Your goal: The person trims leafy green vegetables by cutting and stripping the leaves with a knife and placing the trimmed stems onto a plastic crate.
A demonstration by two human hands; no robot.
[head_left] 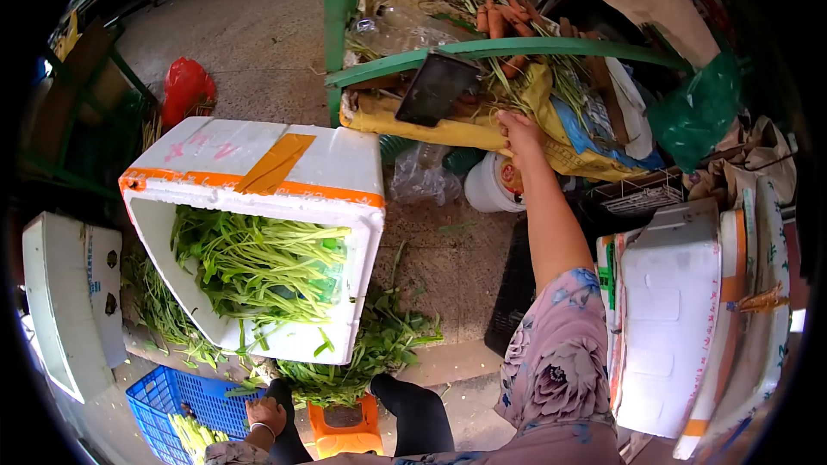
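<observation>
My right arm is stretched forward to the yellow-covered edge of a cluttered stand (pixel 413 127). There my right hand (pixel 521 133) has its fingers closed by some thin pale strands; what it grips is too small to name. Low on the left, my left hand (pixel 266 414) is curled beside my knee, next to a blue plastic basket (pixel 146 409) with pale green stalks (pixel 196 439) in it. Its fingers are closed, and what they hold is hidden. Between the hands, a white foam box (pixel 340 151) lies on its side, open toward me, with leafy green stems (pixel 267 263) inside.
Loose greens (pixel 379 349) lie below the box, by an orange stool (pixel 345 432). Carrots (pixel 508 17) and a dark tray (pixel 439 89) are on the green-framed stand. Under it stands a white bucket (pixel 491 185). Stacked foam boxes (pixel 668 319) flank my right side.
</observation>
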